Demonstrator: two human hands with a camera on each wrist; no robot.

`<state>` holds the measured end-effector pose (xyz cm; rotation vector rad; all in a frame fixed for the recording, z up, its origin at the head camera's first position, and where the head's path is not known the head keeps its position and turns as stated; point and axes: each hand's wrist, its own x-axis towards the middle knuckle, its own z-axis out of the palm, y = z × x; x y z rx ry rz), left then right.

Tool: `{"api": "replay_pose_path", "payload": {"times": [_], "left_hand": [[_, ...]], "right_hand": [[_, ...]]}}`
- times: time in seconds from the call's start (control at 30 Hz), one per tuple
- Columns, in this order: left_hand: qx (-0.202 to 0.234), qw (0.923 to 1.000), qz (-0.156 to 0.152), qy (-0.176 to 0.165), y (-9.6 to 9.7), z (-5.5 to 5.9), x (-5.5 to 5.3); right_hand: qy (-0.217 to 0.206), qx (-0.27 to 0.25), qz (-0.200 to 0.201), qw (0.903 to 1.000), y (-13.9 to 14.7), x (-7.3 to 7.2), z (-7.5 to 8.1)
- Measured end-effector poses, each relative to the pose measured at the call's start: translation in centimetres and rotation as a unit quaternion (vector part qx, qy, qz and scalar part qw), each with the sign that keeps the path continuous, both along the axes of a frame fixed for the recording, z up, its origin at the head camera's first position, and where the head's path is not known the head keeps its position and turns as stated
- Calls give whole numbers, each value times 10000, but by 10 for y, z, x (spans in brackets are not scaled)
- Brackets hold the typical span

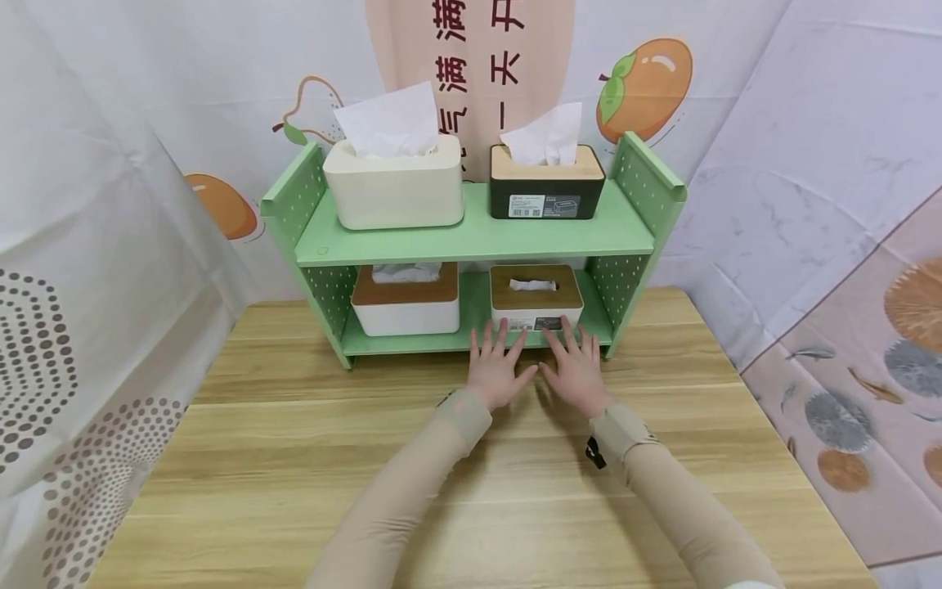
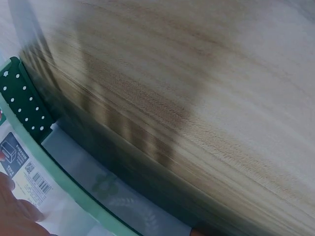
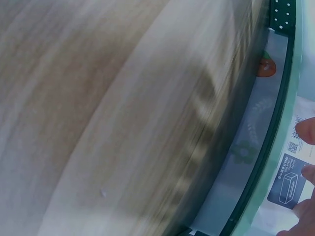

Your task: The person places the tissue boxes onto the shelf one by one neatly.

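A small white tissue box point(image 1: 535, 304) with a dark wood lid sits on the right of the lower shelf, a bit of tissue in its slot. In the head view, the left hand point(image 1: 495, 378) is at its front left, fingers spread and straight, fingertips right at the front face. The right hand point(image 1: 576, 376) mirrors it at the front right, and the thumbs nearly meet. Fingers of the left hand point(image 2: 17, 211) show beside the box's printed label point(image 2: 24, 167) in the left wrist view. In the right wrist view, the right fingers point(image 3: 307, 172) overlap the label's edge.
The green two-tier shelf point(image 1: 478, 245) stands on the wooden table point(image 1: 500, 507) against a printed curtain. On top are a cream tissue box point(image 1: 397, 192) and a black one point(image 1: 545, 196) with a light lid. A brown-lidded white tissue box point(image 1: 407, 317) is at lower left.
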<state>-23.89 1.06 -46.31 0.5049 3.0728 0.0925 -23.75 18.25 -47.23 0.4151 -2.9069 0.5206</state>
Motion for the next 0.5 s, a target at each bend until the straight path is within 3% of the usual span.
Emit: {"api": "replay_pose_path", "payload": {"times": [0.3, 0.5], "left_hand": [[18, 10000, -12, -13, 0, 2, 1], [345, 9993, -92, 94, -9, 12, 8]], "right_hand": [[-92, 6, -24, 10000, 0, 1, 1], [34, -274, 36, 9996, 1, 9, 7]]}}
